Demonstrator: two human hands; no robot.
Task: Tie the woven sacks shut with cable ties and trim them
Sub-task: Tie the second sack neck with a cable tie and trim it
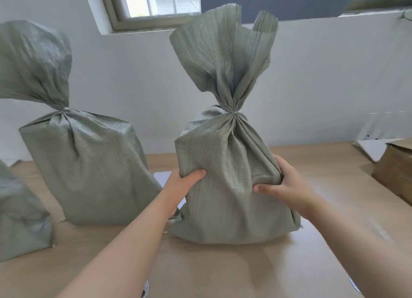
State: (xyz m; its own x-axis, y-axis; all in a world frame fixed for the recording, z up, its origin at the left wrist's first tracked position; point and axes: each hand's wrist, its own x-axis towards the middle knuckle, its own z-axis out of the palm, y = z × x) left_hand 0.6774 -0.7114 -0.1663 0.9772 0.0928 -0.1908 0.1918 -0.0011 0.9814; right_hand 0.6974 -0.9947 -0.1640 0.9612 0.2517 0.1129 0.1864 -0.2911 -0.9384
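A grey-green woven sack (231,159) stands upright at the middle of the wooden table (223,264). Its neck is cinched by a pale cable tie (236,113), and the loose top fans out above. My left hand (185,181) grips the sack's left side with the thumb pressed into the cloth. My right hand (283,186) grips its right side the same way. A second tied sack (89,164) stands to the left, its neck bound by a cable tie (65,109). Part of a third sack (20,222) shows at the far left edge.
A cardboard box (396,170) sits at the right edge of the table with white paper (370,149) beside it. A white sheet (163,178) lies behind my left hand. A white wall and windows stand close behind the table.
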